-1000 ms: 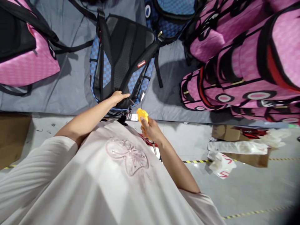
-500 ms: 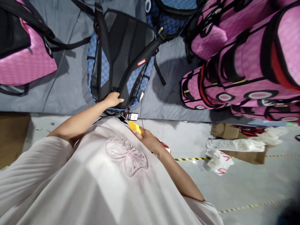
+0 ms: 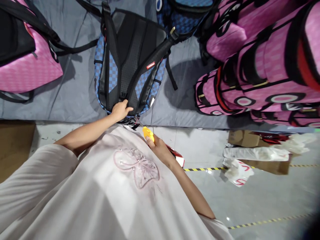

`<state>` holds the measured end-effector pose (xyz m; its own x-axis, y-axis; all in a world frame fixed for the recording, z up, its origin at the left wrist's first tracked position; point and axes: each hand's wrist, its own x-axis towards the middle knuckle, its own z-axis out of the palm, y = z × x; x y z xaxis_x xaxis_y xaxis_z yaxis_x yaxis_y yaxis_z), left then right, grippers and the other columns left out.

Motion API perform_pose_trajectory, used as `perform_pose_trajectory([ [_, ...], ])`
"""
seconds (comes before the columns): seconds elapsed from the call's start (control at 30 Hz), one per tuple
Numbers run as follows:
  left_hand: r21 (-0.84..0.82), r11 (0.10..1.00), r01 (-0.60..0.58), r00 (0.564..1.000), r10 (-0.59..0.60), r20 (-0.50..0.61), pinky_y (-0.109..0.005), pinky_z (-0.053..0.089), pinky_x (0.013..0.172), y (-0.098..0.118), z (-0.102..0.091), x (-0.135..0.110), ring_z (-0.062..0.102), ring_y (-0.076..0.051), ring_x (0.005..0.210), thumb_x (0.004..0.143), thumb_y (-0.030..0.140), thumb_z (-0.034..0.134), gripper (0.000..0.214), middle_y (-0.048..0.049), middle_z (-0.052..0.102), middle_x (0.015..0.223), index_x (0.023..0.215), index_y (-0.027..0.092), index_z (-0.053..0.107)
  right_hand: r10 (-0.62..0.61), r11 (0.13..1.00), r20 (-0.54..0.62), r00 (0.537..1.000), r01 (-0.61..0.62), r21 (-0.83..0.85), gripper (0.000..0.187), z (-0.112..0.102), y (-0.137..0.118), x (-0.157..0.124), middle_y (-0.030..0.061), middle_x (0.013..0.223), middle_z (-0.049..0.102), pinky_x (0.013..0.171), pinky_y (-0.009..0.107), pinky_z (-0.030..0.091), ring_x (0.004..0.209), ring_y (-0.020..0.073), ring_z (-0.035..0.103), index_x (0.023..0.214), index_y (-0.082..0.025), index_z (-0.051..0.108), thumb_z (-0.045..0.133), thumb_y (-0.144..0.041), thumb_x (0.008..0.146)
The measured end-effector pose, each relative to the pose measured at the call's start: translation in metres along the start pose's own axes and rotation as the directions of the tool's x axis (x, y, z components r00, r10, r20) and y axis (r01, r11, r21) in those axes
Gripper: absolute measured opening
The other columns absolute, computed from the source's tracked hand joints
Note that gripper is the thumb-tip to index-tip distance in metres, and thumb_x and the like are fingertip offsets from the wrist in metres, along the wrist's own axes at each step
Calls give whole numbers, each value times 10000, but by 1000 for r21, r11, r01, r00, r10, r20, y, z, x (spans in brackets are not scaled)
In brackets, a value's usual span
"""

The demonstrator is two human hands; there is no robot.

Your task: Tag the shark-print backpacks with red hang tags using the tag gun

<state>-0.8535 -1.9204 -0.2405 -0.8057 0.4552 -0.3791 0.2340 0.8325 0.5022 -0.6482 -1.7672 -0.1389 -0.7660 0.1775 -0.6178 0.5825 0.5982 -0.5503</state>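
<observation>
A blue-checked backpack [image 3: 131, 56] lies on the grey-covered table with its black padded back and shoulder straps facing up. At its lower end, my left hand [image 3: 120, 110] is closed on the backpack, the thumb stretched out to the right and the other fingers curled down. Just below the bag's bottom edge, my right hand [image 3: 157, 146] is wrapped round a yellow tagging gun [image 3: 148, 134]. The gun's thin front end points up and left towards black cords [image 3: 133, 124] at the bag's edge. Whether it touches them I cannot tell.
Pink bags [image 3: 252, 83] are piled on the right, and another pink bag [image 3: 37, 73] lies at left. A second blue bag [image 3: 185, 16] sits behind. Cardboard [image 3: 246, 138] and white plastic wrapping [image 3: 257, 154] lie on the floor, a brown box [image 3: 16, 146] at lower left.
The white and black hang tag seen at the bag's bottom edge is no longer visible. My right hand with the tagging gun has shifted slightly right. My left hand stays on the backpack.
</observation>
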Motion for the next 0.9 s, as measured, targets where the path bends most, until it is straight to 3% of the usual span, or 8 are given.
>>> perform_pose_trajectory([
  [0.07, -21, 1000, 14, 1000, -14, -22, -345, 444, 865, -1, 2, 6, 674, -299, 1014, 966, 431, 521, 298, -149, 720, 989, 1065, 169, 624, 12, 1000, -36, 999, -12, 0, 463, 3, 0, 0, 105, 939, 685, 751, 341, 455, 857, 264, 637, 1095, -177, 593, 341, -551, 990],
  [0.23, -56, 998, -39, 999, 40, 27, -316, 450, 770, 0, 1, 10, 681, -280, 945, 838, 440, 712, 427, -109, 726, 996, 1160, 182, 602, -45, 996, -116, 992, 53, 72, 477, 8, 3, 6, 90, 925, 682, 748, 329, 456, 853, 250, 636, 1122, -179, 590, 346, -563, 981],
  [0.37, 35, 996, 76, 996, -75, -46, -358, 474, 815, 14, -3, 4, 689, -301, 988, 993, 452, 451, 363, -162, 729, 1007, 1056, 172, 673, -70, 993, -141, 988, 83, 89, 499, 9, 5, 10, 91, 884, 685, 709, 324, 451, 806, 243, 639, 1124, -158, 602, 352, -565, 977],
  [0.47, 93, 996, 7, 992, 5, -126, -367, 484, 897, 16, -13, -5, 669, -283, 1074, 1005, 354, 421, 352, -160, 718, 1118, 1200, 180, 656, -86, 990, -143, 986, 100, 101, 520, 10, 7, 11, 93, 880, 690, 716, 333, 462, 823, 253, 648, 1121, -156, 611, 352, -583, 976],
  [0.57, 183, 983, -35, 933, 98, -347, -442, 401, 1088, 8, -26, -7, 448, -325, 1394, 943, 322, 555, 591, -176, 478, 1517, 1502, 183, 424, -112, 987, -143, 983, 126, 97, 523, 13, 7, 15, 93, 883, 693, 727, 341, 478, 825, 257, 656, 1084, -163, 624, 353, -597, 977],
  [0.63, 186, 979, 83, 921, -4, -390, -540, 331, 1144, 1, -33, 0, 262, -405, 1495, 856, 318, 683, 848, -203, 225, 1652, 1581, 140, 279, -132, 987, -125, 983, 141, 73, 533, 15, 6, 17, 99, 898, 696, 735, 346, 486, 838, 263, 663, 1085, -164, 631, 352, -606, 977],
  [0.8, -128, 986, 106, 936, -142, -321, -576, 274, 1192, -5, -39, 19, 149, -475, 1517, 714, 66, 704, 946, -235, 140, 1662, 1569, 58, 301, -153, 985, -137, 979, 162, 53, 532, 14, 2, 21, 112, 944, 707, 772, 353, 487, 883, 269, 662, 1119, -154, 620, 334, -582, 982],
  [0.9, -631, 772, -82, 949, -133, -286, -479, 330, 1202, -18, -45, 15, 363, -387, 1463, 648, -5, 643, 943, -195, 414, 1566, 1545, 104, 373, -169, 981, -78, 982, 175, 80, 512, 9, 4, 21, 105, 924, 703, 775, 352, 491, 853, 253, 649, 1066, -157, 623, 338, -572, 977],
])
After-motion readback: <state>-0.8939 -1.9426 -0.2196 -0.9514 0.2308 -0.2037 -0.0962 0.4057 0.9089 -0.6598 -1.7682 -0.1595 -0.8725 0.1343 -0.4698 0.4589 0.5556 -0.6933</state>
